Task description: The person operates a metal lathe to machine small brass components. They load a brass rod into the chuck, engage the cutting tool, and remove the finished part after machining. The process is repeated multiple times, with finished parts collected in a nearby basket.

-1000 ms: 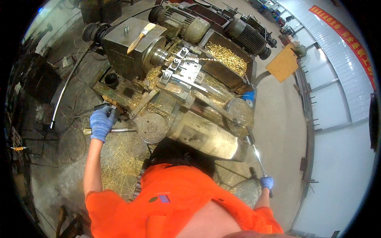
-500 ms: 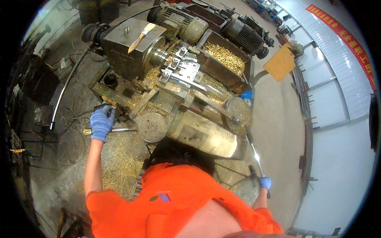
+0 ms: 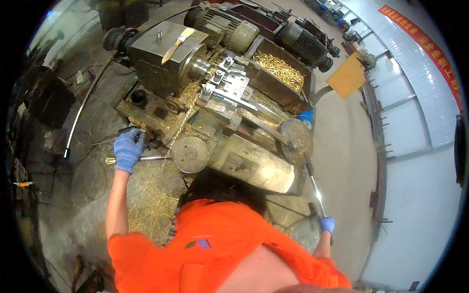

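Observation:
My left hand (image 3: 129, 150), in a blue knit glove, is closed round a dark handle (image 3: 128, 130) at the machine's near left corner. Just beside it a steel lever (image 3: 154, 158) with a brass-coloured end runs to a round disc (image 3: 190, 155). Out to the right, my gloved right hand (image 3: 327, 224) grips the end of a long shiny lever (image 3: 316, 188) that comes off another disc (image 3: 296, 141). Between them is a small metal lathe with a spindle (image 3: 199, 69) and a clamped tool block (image 3: 225, 84). A twisted golden shaving (image 3: 184, 121) trails from the tool toward the left disc.
A paintbrush (image 3: 177, 45) lies on the headstock (image 3: 161, 46). Behind the tool block, a metal bin (image 3: 261, 77) holds many small brass-coloured pieces. Electric motors (image 3: 244, 35) stand farther back. Golden shavings (image 3: 151, 195) litter the floor. A tan board (image 3: 346, 75) stands at the right.
A long twisted golden shaving now hangs from the tool area to the left disc, where none showed before. Both hands keep their grips, and the view has shifted slightly.

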Available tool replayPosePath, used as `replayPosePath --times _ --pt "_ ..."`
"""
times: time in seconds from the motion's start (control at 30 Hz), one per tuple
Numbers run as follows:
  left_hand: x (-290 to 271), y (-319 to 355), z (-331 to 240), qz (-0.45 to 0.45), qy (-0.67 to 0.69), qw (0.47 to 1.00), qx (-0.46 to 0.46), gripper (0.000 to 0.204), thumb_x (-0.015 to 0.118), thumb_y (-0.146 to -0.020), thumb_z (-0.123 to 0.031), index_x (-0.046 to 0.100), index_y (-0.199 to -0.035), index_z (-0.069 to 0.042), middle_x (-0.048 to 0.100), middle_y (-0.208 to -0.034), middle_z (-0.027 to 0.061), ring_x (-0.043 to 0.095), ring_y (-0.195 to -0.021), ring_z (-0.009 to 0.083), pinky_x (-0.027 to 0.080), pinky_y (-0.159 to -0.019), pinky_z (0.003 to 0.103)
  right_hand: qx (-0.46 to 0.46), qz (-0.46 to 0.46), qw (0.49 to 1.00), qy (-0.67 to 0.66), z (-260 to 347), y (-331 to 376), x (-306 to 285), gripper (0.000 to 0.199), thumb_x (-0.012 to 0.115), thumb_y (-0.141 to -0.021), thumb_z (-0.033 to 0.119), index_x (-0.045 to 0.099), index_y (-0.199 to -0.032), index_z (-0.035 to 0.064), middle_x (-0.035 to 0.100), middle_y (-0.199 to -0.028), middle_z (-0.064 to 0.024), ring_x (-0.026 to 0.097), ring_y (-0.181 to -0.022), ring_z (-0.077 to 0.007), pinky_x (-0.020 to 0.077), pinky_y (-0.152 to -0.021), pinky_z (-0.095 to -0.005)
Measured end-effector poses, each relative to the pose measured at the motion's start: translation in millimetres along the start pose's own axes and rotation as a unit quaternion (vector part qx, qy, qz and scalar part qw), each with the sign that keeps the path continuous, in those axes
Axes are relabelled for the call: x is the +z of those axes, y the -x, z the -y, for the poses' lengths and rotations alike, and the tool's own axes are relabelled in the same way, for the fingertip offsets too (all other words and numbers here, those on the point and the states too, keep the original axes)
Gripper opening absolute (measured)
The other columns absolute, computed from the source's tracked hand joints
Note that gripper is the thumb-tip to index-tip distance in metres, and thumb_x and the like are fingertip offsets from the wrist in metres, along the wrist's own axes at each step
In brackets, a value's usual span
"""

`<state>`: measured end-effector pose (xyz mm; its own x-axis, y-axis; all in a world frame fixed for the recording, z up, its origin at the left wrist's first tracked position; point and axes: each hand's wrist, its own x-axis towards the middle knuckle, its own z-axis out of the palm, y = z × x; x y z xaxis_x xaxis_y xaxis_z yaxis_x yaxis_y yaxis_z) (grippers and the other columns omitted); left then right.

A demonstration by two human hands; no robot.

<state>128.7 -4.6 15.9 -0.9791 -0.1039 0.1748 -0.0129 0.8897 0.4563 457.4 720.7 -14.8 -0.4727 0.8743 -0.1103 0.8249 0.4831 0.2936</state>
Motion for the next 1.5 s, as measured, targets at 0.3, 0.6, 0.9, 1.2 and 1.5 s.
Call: replayPosePath --times 0.3,0.6,0.9,1.2,1.5 --pt "-15.6 16.0 89.3 -0.031 -0.008 0.994 -0.106 0.023 0.062 -0.079 -0.022 0.065 -0.087 -0.001 0.064 -0.07 0.0135 0.061 -0.058 0.0241 0.047 -0.053 0.034 -0.098 -0.107 0.989 -0.01 124.2 -0.4 -44.2 0.044 0.06 -0.07 0.038 0.062 -0.107 0.0162 0.063 -0.098 -0.013 0.058 -0.094 -0.0311 0.042 -0.082 -0.0437" --pt "1.3 35.5 67.5 0.023 0.124 0.949 -0.29 0.025 0.062 -0.081 -0.022 0.064 -0.077 0.002 0.055 -0.056 0.0052 0.049 -0.041 0.0133 0.039 -0.038 0.029 -0.12 -0.146 0.981 0.043 178.4 -178.1 -92.9 0.046 0.055 -0.075 0.04 0.057 -0.117 0.022 0.058 -0.111 -0.0135 0.053 -0.104 -0.031 0.0336 -0.094 -0.0475" --pt "-9.6 99.9 54.4 0.029 0.041 0.964 -0.263 0.03 0.059 -0.081 -0.026 0.064 -0.074 0.003 0.058 -0.056 0.0081 0.051 -0.042 0.0146 0.04 -0.042 0.03 -0.19 -0.181 0.964 0.045 235.3 -241.8 -109.3 0.051 0.061 -0.07 0.029 0.055 -0.118 0.0137 0.058 -0.112 -0.0133 0.048 -0.111 -0.0273 0.0306 -0.1 -0.0435" --pt "-10.4 172.0 -10.5 -0.024 0.187 0.898 -0.398 0.036 0.055 -0.084 -0.029 0.059 -0.064 0.0 0.049 -0.048 0.0049 0.045 -0.038 0.0126 0.035 -0.038 0.03 -0.177 -0.154 0.972 0.017 193.4 -206.7 -93.8 0.043 0.058 -0.072 0.032 0.06 -0.112 0.015 0.061 -0.107 -0.0134 0.056 -0.1 -0.0305 0.0355 -0.094 -0.0434" --pt "-8.2 185.4 -10.2 -0.016 0.183 0.892 -0.414 0.037 0.051 -0.086 -0.028 0.059 -0.065 0.0 0.048 -0.046 0.0062 0.044 -0.037 0.014 0.035 -0.038 0.031 -0.146 -0.126 0.98 0.04 170.6 -172.0 -84.4 0.037 0.059 -0.073 0.035 0.063 -0.104 0.0162 0.062 -0.1 -0.014 0.057 -0.097 -0.0329 0.0397 -0.088 -0.0453"
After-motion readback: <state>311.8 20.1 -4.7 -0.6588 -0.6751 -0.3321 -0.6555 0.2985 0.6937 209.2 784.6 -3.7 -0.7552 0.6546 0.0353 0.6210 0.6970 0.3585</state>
